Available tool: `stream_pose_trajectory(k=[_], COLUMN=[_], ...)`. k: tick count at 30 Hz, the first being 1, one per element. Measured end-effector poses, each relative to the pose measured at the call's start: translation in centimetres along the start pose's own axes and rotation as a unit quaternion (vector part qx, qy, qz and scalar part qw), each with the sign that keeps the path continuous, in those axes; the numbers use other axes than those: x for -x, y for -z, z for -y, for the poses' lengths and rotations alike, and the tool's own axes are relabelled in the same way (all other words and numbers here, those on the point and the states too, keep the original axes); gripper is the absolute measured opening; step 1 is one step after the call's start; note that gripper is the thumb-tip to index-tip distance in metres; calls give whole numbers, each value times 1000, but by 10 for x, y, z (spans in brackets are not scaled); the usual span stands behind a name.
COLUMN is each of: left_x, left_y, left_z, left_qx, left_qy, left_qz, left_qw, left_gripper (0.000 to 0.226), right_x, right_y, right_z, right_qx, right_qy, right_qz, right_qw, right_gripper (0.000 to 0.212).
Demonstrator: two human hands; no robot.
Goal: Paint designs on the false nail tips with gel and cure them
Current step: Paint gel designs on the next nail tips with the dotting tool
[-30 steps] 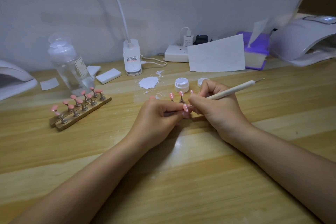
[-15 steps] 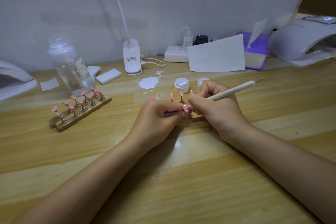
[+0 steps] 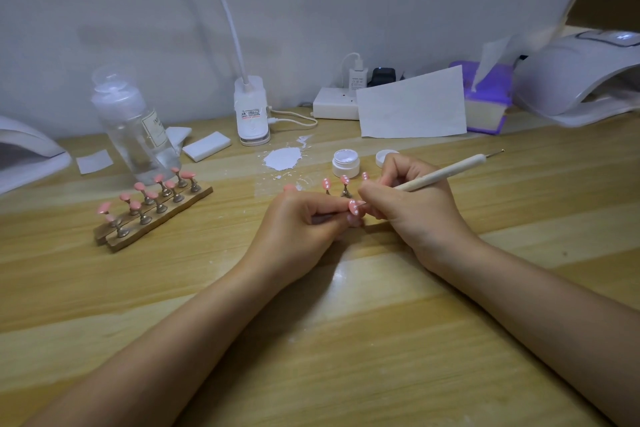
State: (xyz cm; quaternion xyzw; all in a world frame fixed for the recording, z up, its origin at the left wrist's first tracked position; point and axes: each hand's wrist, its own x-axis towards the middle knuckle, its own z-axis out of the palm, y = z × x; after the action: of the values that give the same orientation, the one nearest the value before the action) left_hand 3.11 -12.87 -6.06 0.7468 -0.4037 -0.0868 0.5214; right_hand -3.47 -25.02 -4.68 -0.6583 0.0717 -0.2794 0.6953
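Head view looks down on a wooden tabletop (image 3: 346, 340) where both hands meet at the middle. Just beyond the fingertips stand three pink nail tips on small metal stands (image 3: 345, 184), dotted with white, and behind them an open jar of white gel (image 3: 345, 163) with its lid (image 3: 385, 157) beside it, partly hidden by the right knuckles. A splash of white paint (image 3: 282, 158) lies on the wood further back, to the left of the jar. Well to the left of the left hand sits a wooden holder (image 3: 152, 222) carrying rows of plain pink tips, with a clear bottle (image 3: 133, 128) behind it. A white lamp base (image 3: 251, 114), a power strip (image 3: 336, 103), a sheet of paper (image 3: 412, 104) and a purple tissue box (image 3: 488, 97) line the back wall; curing lamps sit at the far right (image 3: 581, 80) and far left (image 3: 24, 152). Nothing lies between the hands and the camera.

Left hand (image 3: 298, 229) is curled, its fingers (image 3: 332, 210) pinching the stem of a stand that carries a pink nail tip (image 3: 355, 207), which pokes out past the fingertips and bears white dots. Right hand (image 3: 415, 208) is closed round a dotting pen (image 3: 446, 172) in a writing grip, the shaft rising up and to the right; its working end is hidden behind the fingers, right against the held tip.
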Motion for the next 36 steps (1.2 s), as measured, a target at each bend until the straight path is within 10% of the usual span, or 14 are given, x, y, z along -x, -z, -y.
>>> stream_pose_trajectory(k=[36], left_x=[0], left_y=[-1], left_z=[0], left_qx=[-12], left_qy=[-28], left_qz=[4], left_qw=[1000], left_gripper=[15], right_x=[-2], right_y=[1], right_z=[-5], right_qx=[3], right_qy=[3], right_qz=[-25], right_qw=[1000], right_gripper=[40])
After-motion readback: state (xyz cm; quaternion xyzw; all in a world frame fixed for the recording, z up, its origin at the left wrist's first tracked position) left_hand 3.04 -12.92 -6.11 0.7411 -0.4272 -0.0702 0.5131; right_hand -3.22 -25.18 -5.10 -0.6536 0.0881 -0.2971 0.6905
